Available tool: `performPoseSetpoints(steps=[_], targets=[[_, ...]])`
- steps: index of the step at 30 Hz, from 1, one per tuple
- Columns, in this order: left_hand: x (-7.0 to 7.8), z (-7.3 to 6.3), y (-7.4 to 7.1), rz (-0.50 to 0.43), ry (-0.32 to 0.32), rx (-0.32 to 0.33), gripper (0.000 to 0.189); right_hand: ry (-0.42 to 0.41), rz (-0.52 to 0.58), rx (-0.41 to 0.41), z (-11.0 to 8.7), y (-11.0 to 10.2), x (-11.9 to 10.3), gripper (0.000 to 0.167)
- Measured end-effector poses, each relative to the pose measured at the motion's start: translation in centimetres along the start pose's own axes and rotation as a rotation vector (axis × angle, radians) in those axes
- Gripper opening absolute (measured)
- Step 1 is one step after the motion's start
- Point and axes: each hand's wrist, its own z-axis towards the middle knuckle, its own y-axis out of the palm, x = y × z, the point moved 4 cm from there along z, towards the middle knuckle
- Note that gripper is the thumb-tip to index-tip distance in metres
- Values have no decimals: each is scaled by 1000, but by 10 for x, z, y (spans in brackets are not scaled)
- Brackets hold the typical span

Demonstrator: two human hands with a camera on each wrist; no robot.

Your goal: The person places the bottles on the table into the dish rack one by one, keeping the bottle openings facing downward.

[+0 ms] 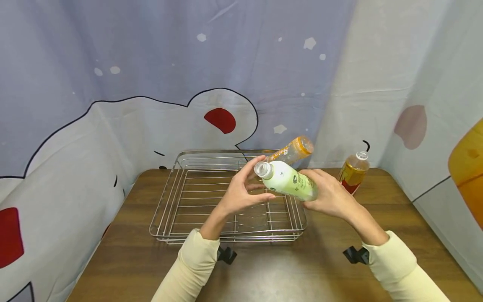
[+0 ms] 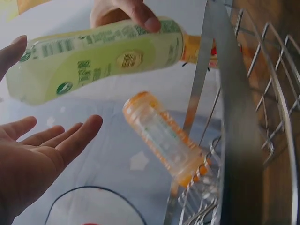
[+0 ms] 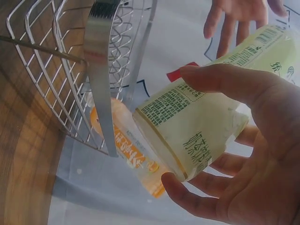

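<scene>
In the head view, my right hand [image 1: 328, 191] grips the green bottle [image 1: 292, 182] near its base, its neck tilted toward my left hand [image 1: 238, 193]. The wire rack [image 1: 230, 240] lies below both; the tea bottle [image 1: 354, 170] stands just right of my right hand.

From the left wrist, my left fingers stretch out, released, near the bottle.

From the right wrist, the orange bottle [image 3: 133, 150] leans in the rack beyond my right grip.

Left hand [image 1: 238, 191] — rack [image 1: 211, 152] below, open air above

Head view: forward-down; wrist views (close, seemingly sideways) share rack [image 2: 240, 131].
</scene>
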Motion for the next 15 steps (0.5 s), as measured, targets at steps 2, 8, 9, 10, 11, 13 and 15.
performPoseSetpoints(steps=[2, 8, 9, 10, 11, 13, 15], targets=[[-1, 0, 3, -38, -6, -8, 91, -3, -13, -10, 1, 1, -2, 74], [1, -1, 4, -49, 13, 10, 90, -9, -66, -19, 0, 3, -6, 75], [2, -1, 3, -36, 22, 15, 88, -9, -75, -18, 0, 3, -6, 75], [3, -1, 3, -20, 31, 19, 87, -10, -82, -17, 0, 3, -6, 75], [4, -1, 3, -2, 37, 22, 85, -9, -90, -17, -1, 3, -5, 75], [4, -1, 2, 39, 40, 28, 79, -4, -104, -19, -1, 4, -4, 75], [4, -2, 2, 76, 31, 37, 73, 4, -118, -24, -2, 4, -2, 76]])
